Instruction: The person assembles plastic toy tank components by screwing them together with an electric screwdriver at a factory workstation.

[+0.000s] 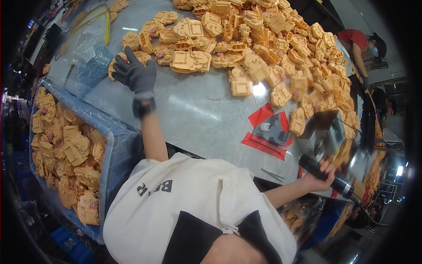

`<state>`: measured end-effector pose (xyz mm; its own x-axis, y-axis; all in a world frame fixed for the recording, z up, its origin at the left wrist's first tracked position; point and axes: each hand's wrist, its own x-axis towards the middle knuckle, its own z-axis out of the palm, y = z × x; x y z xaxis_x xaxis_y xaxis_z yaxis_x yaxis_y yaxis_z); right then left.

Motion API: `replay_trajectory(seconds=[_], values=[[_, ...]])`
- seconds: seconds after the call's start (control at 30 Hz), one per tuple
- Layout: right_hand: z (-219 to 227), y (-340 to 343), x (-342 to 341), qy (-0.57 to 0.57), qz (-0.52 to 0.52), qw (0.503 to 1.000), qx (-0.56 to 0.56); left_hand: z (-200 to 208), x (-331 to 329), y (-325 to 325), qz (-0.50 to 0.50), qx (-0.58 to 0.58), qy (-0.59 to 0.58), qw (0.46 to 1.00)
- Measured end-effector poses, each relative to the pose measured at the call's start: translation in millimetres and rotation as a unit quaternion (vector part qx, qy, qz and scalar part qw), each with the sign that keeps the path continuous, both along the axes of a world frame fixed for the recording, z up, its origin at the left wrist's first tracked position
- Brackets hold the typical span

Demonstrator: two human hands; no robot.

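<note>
My left hand (137, 75), in a dark glove, reaches out over the metal table (189, 110). Its fingers are spread on or just above a yellow plastic housing (112, 67) at the left end of the pile; whether they touch it is unclear. Bare and closed, my right hand (324, 177) grips a black electric screwdriver (313, 166) at the right front of the table. Between the hands, a dark grey fixture (277, 131) with a white knob is held down by red tape (268, 146). No housing sits in it.
A large pile of yellow housings (259, 53) covers the far side. A lined blue bin (115, 145) full of housings stands at left, near a clear bag of small bluish pieces (94, 64). Tweezers (272, 175) and a metal box (323, 132) lie right. Another person (354, 42) bends at far right.
</note>
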<state>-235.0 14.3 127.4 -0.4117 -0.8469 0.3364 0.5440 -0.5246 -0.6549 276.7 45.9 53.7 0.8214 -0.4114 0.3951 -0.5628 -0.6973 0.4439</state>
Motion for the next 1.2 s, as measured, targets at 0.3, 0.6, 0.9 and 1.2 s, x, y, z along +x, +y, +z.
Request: replay_trajectory(seconds=[0.3, 0.6, 0.9, 1.2], values=[[-33.6, 2.3, -25.3, 0.004, -0.032, 0.997, 0.067, -16.9, 22.6, -11.0, 0.055, 0.167, -0.033, 0.984], [-27.8, 36.9, -53.8, 0.004, -0.168, 0.976, 0.141, -6.3, -60.9, -3.2, -0.220, -0.564, 0.371, 0.704], [-19.7, 47.3, -29.9, -0.009, -0.119, 0.988, 0.098, -19.7, -275.1, -39.4, -0.451, -0.033, 0.558, 0.696], [-28.2, 56.6, -54.7, -0.020, -0.184, 0.971, 0.154, -5.8, -291.9, -50.9, -0.472, 0.081, 0.451, 0.753]])
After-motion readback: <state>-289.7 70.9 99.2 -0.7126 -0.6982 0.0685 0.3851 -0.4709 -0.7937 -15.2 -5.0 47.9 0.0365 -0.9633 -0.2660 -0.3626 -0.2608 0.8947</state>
